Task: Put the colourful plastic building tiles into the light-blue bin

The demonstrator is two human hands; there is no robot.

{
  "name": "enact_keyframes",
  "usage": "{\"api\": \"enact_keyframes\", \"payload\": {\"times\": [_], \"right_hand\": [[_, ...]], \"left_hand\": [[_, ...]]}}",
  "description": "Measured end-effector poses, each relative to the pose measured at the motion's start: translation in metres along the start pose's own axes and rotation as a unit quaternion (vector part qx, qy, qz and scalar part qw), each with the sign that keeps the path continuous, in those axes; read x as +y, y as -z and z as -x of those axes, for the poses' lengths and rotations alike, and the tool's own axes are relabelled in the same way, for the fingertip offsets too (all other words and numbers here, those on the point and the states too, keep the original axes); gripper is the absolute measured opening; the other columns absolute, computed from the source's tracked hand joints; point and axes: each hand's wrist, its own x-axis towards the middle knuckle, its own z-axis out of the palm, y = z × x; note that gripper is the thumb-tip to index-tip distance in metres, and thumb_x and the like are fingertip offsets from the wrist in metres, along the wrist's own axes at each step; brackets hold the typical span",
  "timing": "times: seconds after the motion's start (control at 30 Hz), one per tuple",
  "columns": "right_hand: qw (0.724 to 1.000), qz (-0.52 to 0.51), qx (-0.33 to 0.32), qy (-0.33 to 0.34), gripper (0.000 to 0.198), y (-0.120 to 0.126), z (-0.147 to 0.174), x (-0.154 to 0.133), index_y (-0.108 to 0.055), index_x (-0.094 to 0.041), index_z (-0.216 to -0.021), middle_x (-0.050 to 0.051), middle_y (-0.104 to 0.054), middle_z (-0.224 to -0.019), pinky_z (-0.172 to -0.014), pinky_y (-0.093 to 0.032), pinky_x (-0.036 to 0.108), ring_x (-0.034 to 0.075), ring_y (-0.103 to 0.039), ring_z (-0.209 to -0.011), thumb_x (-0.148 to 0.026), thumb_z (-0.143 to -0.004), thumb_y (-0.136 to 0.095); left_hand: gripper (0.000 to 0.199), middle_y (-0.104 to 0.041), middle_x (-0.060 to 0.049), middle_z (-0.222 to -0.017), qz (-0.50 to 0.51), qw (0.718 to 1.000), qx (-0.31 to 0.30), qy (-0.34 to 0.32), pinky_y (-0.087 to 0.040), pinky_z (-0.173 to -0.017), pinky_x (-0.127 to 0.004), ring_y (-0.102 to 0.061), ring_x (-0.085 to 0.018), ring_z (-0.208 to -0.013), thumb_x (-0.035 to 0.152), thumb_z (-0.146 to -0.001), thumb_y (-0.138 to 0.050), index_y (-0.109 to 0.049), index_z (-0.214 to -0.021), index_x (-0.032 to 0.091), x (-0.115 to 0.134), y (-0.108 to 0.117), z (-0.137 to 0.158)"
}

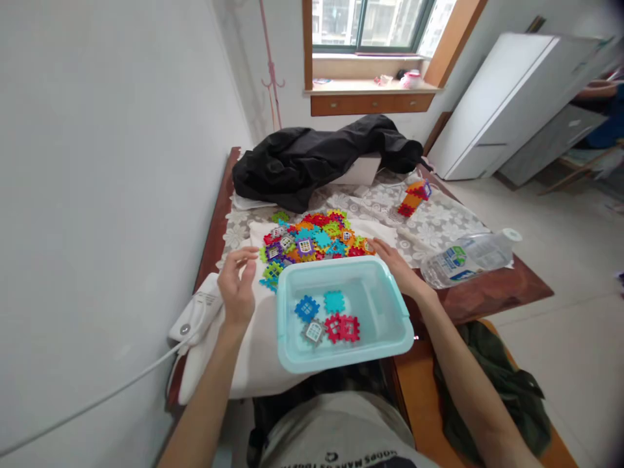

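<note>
A pale blue plastic basin (pixel 344 357) stands at the table's near edge. In it lie a blue tile (pixel 307 308), a turquoise tile (pixel 334 301), a grey window tile (pixel 314 331) and red tiles (pixel 349 328) with toothed edges. Behind the basin is a heap of colourful interlocking plastic tiles (pixel 322 238). My left hand (pixel 238 286) is to the left of the heap, its fingers apart and nothing in it. My right hand (pixel 396 265) reaches past the basin's right rear corner, fingers stretched out at the heap's right edge. Whether its fingertips touch a tile I cannot tell.
A small orange and red tile structure (pixel 412 198) stands at the back right. A large clear bottle (pixel 468 259) lies at the right. Black cloth (pixel 316 156) covers the table's far side. A white power strip (pixel 197 315) with a cable is by the left wall.
</note>
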Motion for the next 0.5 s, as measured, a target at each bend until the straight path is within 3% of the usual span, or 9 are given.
{"api": "enact_keyframes", "payload": {"times": [0.13,0.27,0.4,0.5], "right_hand": [[0.998,-0.005,-0.054,0.026,0.068,0.001,-0.031,-0.006,-0.041,-0.033,-0.167,0.013,-0.043,-0.171,-0.132,-0.036,0.056,0.033,-0.042,-0.159,-0.03,-0.1,-0.056],[0.997,-0.011,-0.06,0.047,0.056,-0.003,-0.063,-0.018,-0.054,-0.027,-0.157,0.015,-0.051,-0.162,-0.125,-0.046,0.049,0.031,-0.056,-0.146,-0.033,-0.102,-0.06],[0.996,-0.006,-0.06,0.072,0.058,-0.009,-0.09,-0.031,-0.06,-0.022,-0.152,0.016,-0.061,-0.149,-0.114,-0.054,0.049,0.031,-0.067,-0.128,-0.043,-0.099,-0.071],[0.992,-0.011,-0.041,0.119,0.045,-0.014,-0.102,-0.033,-0.071,-0.021,-0.138,0.014,-0.068,-0.135,-0.108,-0.056,0.048,0.029,-0.069,-0.118,-0.047,-0.102,-0.069]], "left_hand": [[0.02,-0.074,-0.011,-0.13,-0.091,0.994,-0.043,-0.038,-0.045,-0.119,-0.048,-0.066,-0.028,-0.131,0.037,-0.099,-0.065,-0.072,-0.109,0.022,-0.024,-0.042,-0.03],[0.017,-0.076,-0.011,-0.127,-0.05,0.994,-0.093,-0.04,-0.044,-0.121,-0.047,-0.066,-0.027,-0.13,0.034,-0.101,-0.063,-0.075,-0.105,0.022,-0.028,-0.073,-0.032],[0.023,-0.079,-0.007,-0.103,0.124,0.984,-0.095,0.091,-0.054,-0.104,-0.037,-0.073,-0.023,-0.103,0.042,-0.1,-0.067,-0.076,-0.097,0.021,-0.029,-0.076,-0.023],[0.033,-0.077,-0.005,-0.087,0.314,0.916,-0.116,0.223,-0.06,-0.085,-0.034,-0.073,-0.022,-0.087,0.052,-0.09,-0.074,-0.077,-0.099,0.02,-0.031,-0.067,-0.021]]}}
